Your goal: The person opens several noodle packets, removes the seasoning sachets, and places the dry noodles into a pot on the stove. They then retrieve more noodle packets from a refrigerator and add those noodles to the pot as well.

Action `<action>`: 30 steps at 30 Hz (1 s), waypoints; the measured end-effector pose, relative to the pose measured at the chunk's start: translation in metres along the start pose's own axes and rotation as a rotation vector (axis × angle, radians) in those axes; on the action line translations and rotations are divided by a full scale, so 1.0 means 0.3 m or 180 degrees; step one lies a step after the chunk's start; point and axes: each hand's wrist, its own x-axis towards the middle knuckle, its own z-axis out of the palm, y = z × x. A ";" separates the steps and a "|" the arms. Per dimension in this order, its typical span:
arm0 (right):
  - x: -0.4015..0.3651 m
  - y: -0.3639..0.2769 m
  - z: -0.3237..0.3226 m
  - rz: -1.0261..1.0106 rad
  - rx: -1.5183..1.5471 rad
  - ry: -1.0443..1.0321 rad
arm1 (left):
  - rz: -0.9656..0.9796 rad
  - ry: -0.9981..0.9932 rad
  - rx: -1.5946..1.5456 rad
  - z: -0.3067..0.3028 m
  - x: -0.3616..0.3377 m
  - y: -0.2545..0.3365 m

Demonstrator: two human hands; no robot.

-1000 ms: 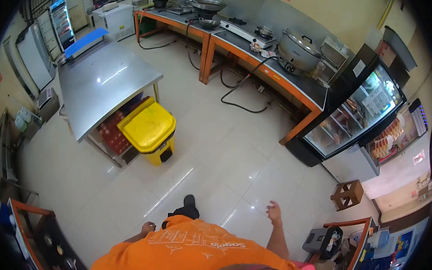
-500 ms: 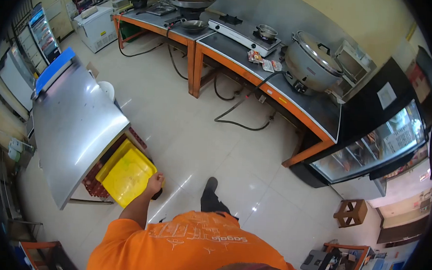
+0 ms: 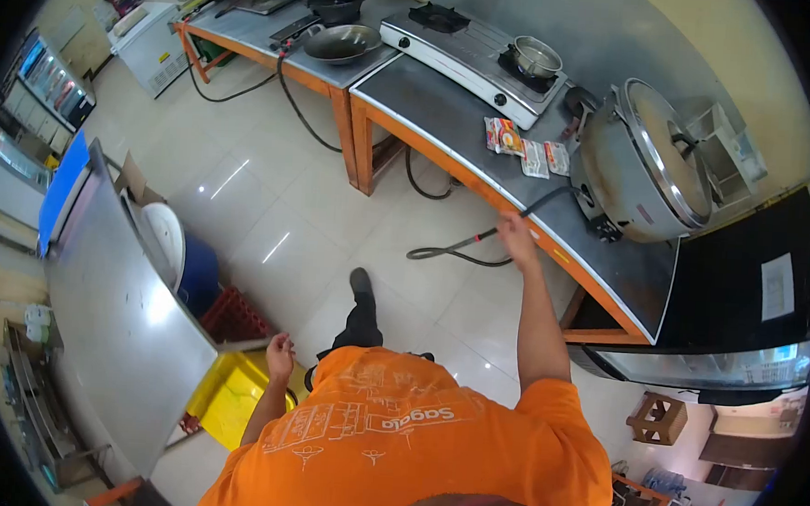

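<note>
My right hand (image 3: 515, 233) is stretched forward, empty, fingers loosely apart, close to the front edge of the steel counter (image 3: 450, 100) with an orange frame. Just beyond it lie noodle packets (image 3: 523, 147) and a big rice cooker (image 3: 643, 169). My left hand (image 3: 281, 351) hangs at my side, loosely curled and holding nothing, just above the yellow bin (image 3: 231, 395).
A gas stove (image 3: 471, 48) with a small pot (image 3: 536, 56) and a wok (image 3: 343, 43) sit on the counters. A black hose (image 3: 460, 247) trails on the tiled floor. At left, a steel table (image 3: 109, 302), a white lid (image 3: 163, 236), a red crate (image 3: 235, 317).
I have walked toward the counter. My left hand has left the yellow bin's lid and dropped to my side. My right arm has swung forward to the counter edge.
</note>
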 end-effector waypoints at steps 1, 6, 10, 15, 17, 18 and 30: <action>0.096 -0.067 0.012 -0.0006 -0.0001 0.0072 | 0.0084 -0.0095 0.0062 0.013 0.089 0.035; 0.512 -0.164 0.109 0.0204 -0.0019 0.0559 | 0.0519 -0.0089 0.0362 0.185 0.658 0.512; 0.753 -0.121 0.100 -0.0467 -0.0281 0.1091 | 0.1296 -0.0473 0.0587 0.391 0.963 1.076; 0.952 -0.090 0.055 -0.0173 -0.1962 0.0948 | 0.1970 -0.1136 0.0625 0.653 1.232 1.553; 1.004 -0.077 0.058 0.0419 -0.1951 0.0665 | 0.2046 -0.1251 0.0728 0.732 1.332 1.651; 1.039 -0.119 0.065 0.0723 -0.2001 0.0547 | 0.2067 -0.1197 0.0751 0.762 1.369 1.695; 1.292 -0.598 0.455 0.0606 -0.1613 0.0047 | 0.1828 -0.1140 0.1168 0.681 1.788 1.868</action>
